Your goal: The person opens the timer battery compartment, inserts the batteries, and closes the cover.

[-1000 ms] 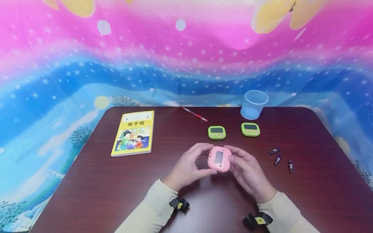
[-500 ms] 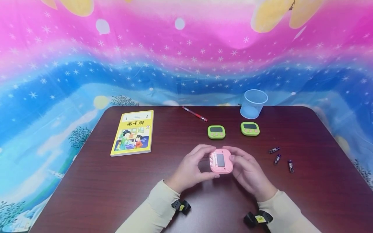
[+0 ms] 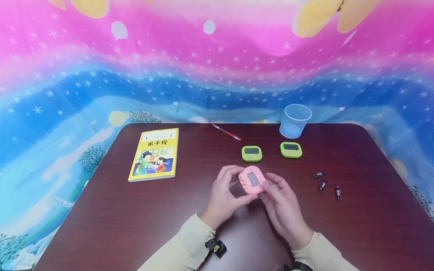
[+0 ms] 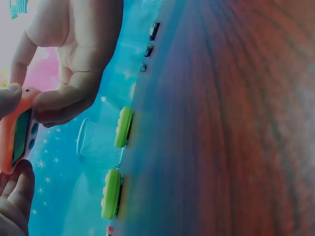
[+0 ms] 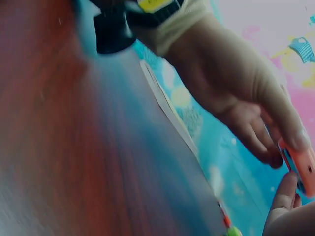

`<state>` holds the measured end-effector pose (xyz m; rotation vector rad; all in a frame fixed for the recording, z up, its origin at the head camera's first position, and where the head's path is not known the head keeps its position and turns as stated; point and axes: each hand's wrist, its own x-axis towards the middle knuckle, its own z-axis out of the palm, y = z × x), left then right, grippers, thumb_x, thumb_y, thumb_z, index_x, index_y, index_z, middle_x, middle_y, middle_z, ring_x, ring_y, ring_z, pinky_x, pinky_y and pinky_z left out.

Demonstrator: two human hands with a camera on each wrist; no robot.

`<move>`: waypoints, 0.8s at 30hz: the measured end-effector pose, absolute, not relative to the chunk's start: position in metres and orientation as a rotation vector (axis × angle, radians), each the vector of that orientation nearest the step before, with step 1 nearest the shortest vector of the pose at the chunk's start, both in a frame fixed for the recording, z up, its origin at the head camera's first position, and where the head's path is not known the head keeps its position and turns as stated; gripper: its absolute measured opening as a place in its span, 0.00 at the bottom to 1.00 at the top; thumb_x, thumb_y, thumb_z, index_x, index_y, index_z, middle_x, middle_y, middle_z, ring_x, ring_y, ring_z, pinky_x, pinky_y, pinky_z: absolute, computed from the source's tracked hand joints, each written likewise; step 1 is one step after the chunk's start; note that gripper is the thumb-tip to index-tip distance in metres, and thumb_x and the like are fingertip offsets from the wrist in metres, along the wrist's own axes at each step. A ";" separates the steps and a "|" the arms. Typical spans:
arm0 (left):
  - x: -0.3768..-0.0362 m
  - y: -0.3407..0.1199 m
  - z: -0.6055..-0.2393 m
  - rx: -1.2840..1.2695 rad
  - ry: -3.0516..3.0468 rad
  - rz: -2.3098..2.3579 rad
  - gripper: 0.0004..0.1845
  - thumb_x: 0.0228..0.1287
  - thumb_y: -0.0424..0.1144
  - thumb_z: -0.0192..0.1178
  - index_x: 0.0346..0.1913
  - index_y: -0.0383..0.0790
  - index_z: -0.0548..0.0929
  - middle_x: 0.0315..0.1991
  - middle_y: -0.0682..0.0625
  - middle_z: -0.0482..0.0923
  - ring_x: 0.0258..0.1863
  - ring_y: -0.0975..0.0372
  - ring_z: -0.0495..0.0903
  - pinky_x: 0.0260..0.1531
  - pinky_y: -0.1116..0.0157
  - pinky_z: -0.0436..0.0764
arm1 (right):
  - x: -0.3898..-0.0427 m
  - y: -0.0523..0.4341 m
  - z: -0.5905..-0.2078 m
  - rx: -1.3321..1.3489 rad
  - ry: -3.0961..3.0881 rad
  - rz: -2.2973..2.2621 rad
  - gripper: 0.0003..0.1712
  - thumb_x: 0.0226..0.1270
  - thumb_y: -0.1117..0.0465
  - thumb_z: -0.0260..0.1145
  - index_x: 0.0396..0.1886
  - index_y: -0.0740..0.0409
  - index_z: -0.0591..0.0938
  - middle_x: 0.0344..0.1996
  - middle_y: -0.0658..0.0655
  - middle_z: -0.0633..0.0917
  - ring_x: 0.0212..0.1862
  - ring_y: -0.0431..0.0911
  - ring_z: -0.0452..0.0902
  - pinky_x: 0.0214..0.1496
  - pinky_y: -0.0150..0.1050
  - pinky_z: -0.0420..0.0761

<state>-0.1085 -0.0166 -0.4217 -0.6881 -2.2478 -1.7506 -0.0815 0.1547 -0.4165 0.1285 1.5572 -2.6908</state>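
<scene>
A pink digital timer (image 3: 252, 180) is held above the table between both hands. Its side facing the head camera bears a grey rectangle; a dark screen and round buttons show on the timer (image 4: 19, 132) in the left wrist view. My left hand (image 3: 222, 197) pinches its left side, thumb along the near edge and fingers at the far edge. My right hand (image 3: 283, 207) has its thumb on the lower right corner, with fingers reaching behind. In the right wrist view, the left hand (image 5: 231, 73) reaches down to the timer (image 5: 302, 167). Where the right fingertips touch is partly hidden.
Two green timers (image 3: 252, 154) (image 3: 291, 149) lie beyond the hands. Three small batteries (image 3: 323, 185) are to the right. A clear plastic cup (image 3: 293, 126) and a red pen (image 3: 226, 132) sit near the back edge. A yellow book (image 3: 154, 155) lies left.
The pink timer first shifts slightly right and nearer, then moves up and left and turns. Both hands move with it; the right thumb now lies at its lower right corner.
</scene>
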 end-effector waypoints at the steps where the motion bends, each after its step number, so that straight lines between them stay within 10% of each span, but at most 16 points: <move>1: -0.108 -0.016 -0.422 -0.674 -2.243 -1.759 0.37 0.45 0.34 0.82 0.61 0.39 0.75 0.57 0.53 0.72 0.55 0.62 0.79 0.56 0.66 0.81 | -0.080 0.153 -0.416 0.145 1.551 -2.693 0.19 0.76 0.69 0.56 0.61 0.63 0.63 0.45 0.52 0.77 0.42 0.40 0.78 0.47 0.32 0.82; 13: -0.106 -0.014 -0.425 -0.655 -2.234 -1.817 0.38 0.44 0.35 0.82 0.59 0.38 0.73 0.57 0.52 0.71 0.57 0.61 0.77 0.54 0.65 0.83 | -0.078 0.149 -0.420 0.195 1.533 -2.810 0.12 0.69 0.75 0.62 0.47 0.59 0.80 0.35 0.53 0.84 0.35 0.40 0.82 0.41 0.32 0.85; 24: -0.111 -0.017 -0.422 -0.678 -2.298 -2.032 0.34 0.52 0.32 0.78 0.62 0.42 0.74 0.58 0.52 0.76 0.53 0.61 0.82 0.53 0.66 0.83 | -0.087 0.165 -0.425 0.174 1.677 -2.726 0.12 0.73 0.68 0.62 0.53 0.61 0.83 0.47 0.52 0.85 0.47 0.40 0.82 0.52 0.33 0.84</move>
